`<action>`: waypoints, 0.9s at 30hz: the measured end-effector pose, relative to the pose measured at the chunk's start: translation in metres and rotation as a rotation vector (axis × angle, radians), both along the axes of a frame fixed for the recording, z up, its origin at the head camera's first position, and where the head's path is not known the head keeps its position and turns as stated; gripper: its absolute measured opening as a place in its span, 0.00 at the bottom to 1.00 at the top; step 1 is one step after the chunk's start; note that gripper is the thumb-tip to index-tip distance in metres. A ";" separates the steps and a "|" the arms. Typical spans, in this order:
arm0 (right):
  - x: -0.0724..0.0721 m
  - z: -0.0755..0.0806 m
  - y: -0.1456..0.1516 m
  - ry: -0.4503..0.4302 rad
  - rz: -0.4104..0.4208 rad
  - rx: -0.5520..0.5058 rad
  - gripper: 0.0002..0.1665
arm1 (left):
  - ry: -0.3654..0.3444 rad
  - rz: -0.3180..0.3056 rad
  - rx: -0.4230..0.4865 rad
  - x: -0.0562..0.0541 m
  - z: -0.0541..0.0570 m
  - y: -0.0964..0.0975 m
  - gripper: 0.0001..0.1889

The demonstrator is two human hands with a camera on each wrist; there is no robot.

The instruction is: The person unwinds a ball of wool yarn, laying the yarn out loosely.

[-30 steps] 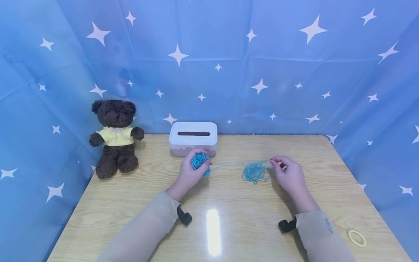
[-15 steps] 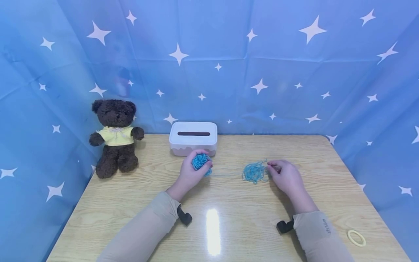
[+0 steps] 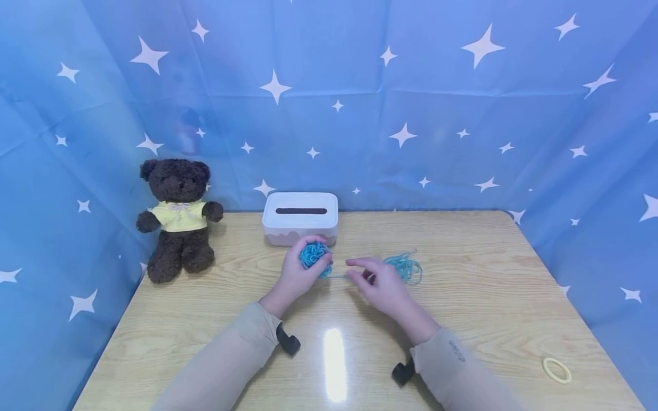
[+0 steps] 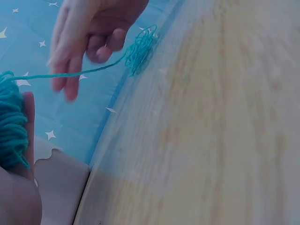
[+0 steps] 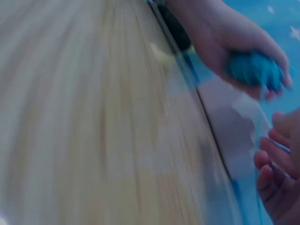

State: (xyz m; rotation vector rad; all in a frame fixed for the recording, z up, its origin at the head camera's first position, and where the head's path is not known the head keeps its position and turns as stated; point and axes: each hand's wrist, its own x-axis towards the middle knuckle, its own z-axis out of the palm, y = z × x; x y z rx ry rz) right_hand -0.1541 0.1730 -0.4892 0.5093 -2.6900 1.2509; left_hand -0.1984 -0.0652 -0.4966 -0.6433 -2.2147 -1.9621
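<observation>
My left hand [image 3: 300,273] grips a wound ball of turquoise yarn [image 3: 315,256], thumb on its near side and fingers around the far side. From the ball a single strand [image 4: 89,72] leads to a loose, tangled heap of yarn [image 3: 407,268] on the table. Between ball and heap is my right hand [image 3: 382,287], its thumb and index finger apart beside the strand. In the left wrist view, the fingers of the right hand [image 4: 91,40] point down, with the strand crossing them. The right wrist view is blurred; there the strand runs down from the ball [image 5: 255,70] past loosely bent fingers.
A white tissue box [image 3: 300,220] with a dark slot stands just behind the left hand. At the left back sits a brown teddy bear [image 3: 180,222] in a yellow top. A pale yellow ring [image 3: 557,370] lies near the table's right edge. A starry blue curtain [image 3: 329,125] closes the back.
My right hand has moved left from the right side of the loose yarn to near the ball, its thumb and index finger now spread. The left hand still holds the ball in place.
</observation>
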 end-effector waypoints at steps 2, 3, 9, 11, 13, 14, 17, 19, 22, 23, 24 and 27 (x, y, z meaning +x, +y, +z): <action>-0.001 0.000 -0.015 -0.035 0.032 -0.007 0.20 | 0.015 0.006 -0.004 0.000 0.000 -0.001 0.21; -0.001 0.000 -0.022 -0.044 0.044 -0.004 0.19 | 0.024 0.010 -0.006 0.000 -0.001 -0.001 0.20; -0.002 -0.004 -0.040 -0.027 0.074 0.016 0.10 | 0.049 0.014 0.021 -0.001 -0.003 -0.001 0.19; -0.002 -0.006 -0.039 -0.024 0.081 -0.006 0.09 | 0.047 0.013 0.028 -0.002 -0.003 -0.002 0.20; -0.002 -0.008 -0.038 -0.020 0.094 -0.032 0.10 | 0.045 0.023 0.023 -0.002 -0.003 -0.003 0.20; -0.002 -0.008 -0.037 -0.025 0.104 -0.049 0.10 | 0.043 0.028 0.021 -0.002 -0.003 -0.003 0.20; -0.002 -0.008 -0.036 -0.030 0.146 -0.071 0.10 | 0.042 0.044 0.008 -0.002 -0.002 -0.004 0.20; -0.002 -0.008 -0.036 -0.033 0.161 -0.075 0.10 | 0.041 0.050 0.003 -0.002 -0.001 -0.004 0.20; -0.001 -0.007 -0.034 -0.027 0.153 -0.090 0.08 | 0.043 0.059 -0.009 -0.002 -0.001 -0.004 0.20; 0.000 -0.006 -0.032 -0.019 0.138 -0.095 0.08 | 0.044 0.061 -0.011 -0.002 -0.001 -0.004 0.20; 0.000 -0.005 -0.030 -0.002 0.126 -0.103 0.07 | 0.046 0.062 -0.014 -0.002 -0.001 -0.004 0.20; 0.001 -0.004 -0.020 0.045 0.067 -0.106 0.06 | 0.051 0.066 -0.021 -0.002 -0.001 -0.003 0.20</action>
